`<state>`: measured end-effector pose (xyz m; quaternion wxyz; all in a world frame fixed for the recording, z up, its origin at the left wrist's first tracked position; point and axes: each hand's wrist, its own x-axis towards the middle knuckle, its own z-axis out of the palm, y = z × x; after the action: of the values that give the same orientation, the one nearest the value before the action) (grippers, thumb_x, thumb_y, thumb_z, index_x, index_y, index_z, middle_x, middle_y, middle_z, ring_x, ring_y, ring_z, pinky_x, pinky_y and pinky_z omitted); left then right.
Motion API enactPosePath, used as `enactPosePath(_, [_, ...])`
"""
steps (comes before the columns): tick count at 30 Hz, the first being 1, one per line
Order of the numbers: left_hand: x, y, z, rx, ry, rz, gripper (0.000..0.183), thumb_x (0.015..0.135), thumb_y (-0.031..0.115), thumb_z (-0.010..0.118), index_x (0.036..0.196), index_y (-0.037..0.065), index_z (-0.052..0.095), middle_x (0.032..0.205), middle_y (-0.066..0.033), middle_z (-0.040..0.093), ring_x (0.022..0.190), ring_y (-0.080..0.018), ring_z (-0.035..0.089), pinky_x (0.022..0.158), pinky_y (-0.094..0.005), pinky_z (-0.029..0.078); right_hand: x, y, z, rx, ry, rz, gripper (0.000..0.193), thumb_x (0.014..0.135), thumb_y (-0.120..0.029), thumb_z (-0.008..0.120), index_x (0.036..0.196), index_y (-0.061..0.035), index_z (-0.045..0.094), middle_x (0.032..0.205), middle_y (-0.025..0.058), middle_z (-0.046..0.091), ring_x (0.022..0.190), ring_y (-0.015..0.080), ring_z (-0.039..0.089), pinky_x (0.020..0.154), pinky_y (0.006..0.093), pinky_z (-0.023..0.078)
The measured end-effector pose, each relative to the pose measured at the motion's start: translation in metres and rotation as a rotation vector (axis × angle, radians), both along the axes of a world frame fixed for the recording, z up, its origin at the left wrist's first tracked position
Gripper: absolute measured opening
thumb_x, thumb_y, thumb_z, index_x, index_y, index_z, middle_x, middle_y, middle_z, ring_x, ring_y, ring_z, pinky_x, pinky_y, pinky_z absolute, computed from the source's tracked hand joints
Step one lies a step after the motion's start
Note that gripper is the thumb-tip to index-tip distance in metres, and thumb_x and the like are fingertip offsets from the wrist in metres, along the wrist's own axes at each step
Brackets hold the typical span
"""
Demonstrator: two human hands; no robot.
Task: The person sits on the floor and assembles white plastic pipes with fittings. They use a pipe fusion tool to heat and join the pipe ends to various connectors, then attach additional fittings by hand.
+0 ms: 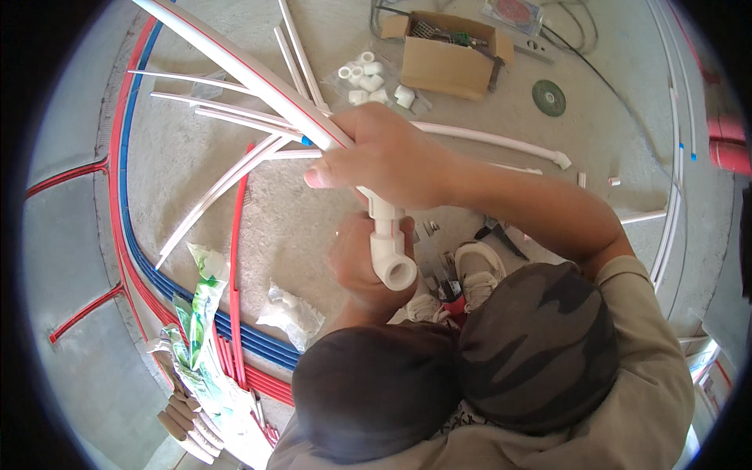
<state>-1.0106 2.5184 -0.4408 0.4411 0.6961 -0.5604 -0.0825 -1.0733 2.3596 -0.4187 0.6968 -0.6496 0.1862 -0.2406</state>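
Observation:
My right hand (392, 153) is wrapped round a long white plastic pipe (258, 74) with a red stripe, which slants up to the far left. At its near end sit white fittings, the lowest an elbow fitting (389, 258) with its round mouth toward me. My left hand (356, 254) is closed round the elbow fitting from behind; the fitting hides part of its fingers. Below my hands, between my shoes, lies a tool with red parts (453, 294), partly covered by my knees.
White fittings (364, 78) lie on a clear bag beside a cardboard box (446, 63) of hardware. A green disc (548, 98) lies right of it. White pipes (219, 188) spread leftward; red and blue conduits (235, 329) run along the left. Work gloves (188, 423) lie at lower left.

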Motion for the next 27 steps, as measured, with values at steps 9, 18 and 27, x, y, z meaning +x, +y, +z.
enactPosePath(9, [0.01,-0.013,-0.007,0.021,0.039,-0.012,0.023,0.075,0.01,0.083,0.082,0.006,0.061,0.079,-0.013,0.063,0.068,-0.0366,0.063,0.057,-0.0482,0.046,0.004,-0.01,0.001,0.063,0.116,0.022,0.031,0.092,-0.03,0.069,0.084,0.0002,0.064,0.065,0.0069,0.062,0.061,0.0136,0.06,0.054,0.0331,0.043])
enactPosePath(18, [-0.001,-0.012,0.002,0.027,-0.129,-0.04,0.025,0.074,0.012,0.078,0.087,0.006,0.057,0.083,-0.0128,0.062,0.071,-0.036,0.064,0.06,-0.0486,0.048,-0.011,-0.014,-0.006,0.284,-0.064,0.155,0.018,0.089,-0.02,0.071,0.085,-0.0044,0.063,0.066,0.0033,0.061,0.058,0.0095,0.056,0.053,0.0261,0.042])
enactPosePath(27, [-0.007,-0.004,0.002,0.027,-0.092,0.007,0.021,0.07,0.009,0.073,0.083,0.008,0.056,0.081,-0.0105,0.062,0.072,-0.0356,0.064,0.061,-0.0486,0.048,-0.011,0.007,-0.017,0.389,-0.197,0.039,0.014,0.087,-0.01,0.067,0.08,-0.0065,0.055,0.063,0.004,0.055,0.054,0.0111,0.052,0.051,0.026,0.039])
